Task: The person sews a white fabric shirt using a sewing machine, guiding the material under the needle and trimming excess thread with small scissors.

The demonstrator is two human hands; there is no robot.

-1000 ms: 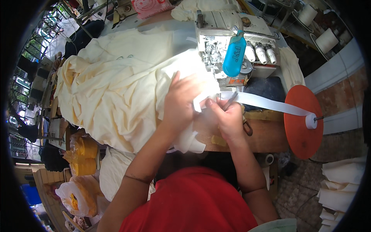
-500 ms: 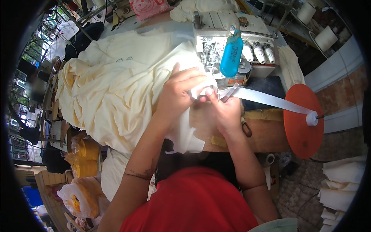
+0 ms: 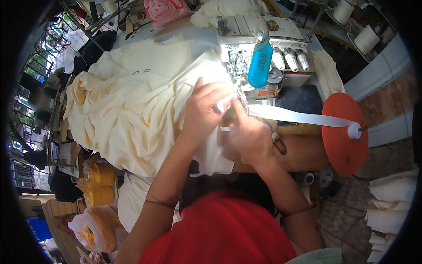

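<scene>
The plainest lettering stands on a blue, rounded tag-like piece (image 3: pixel 260 66) in front of the sewing machine (image 3: pixel 241 27): a few large, dark characters set in a line along its length, so that they run steeply up and down. Below it, an orange label (image 3: pixel 267 93) sits low on the machine, its markings too small to read. The pink bag (image 3: pixel 165 12) at the table's (image 3: pixel 206 28) far edge bears a red printed drawing. Two small, dark, curved marks show on the cream cloth (image 3: pixel 132 114), perhaps printing, though they cannot be made out.
</scene>
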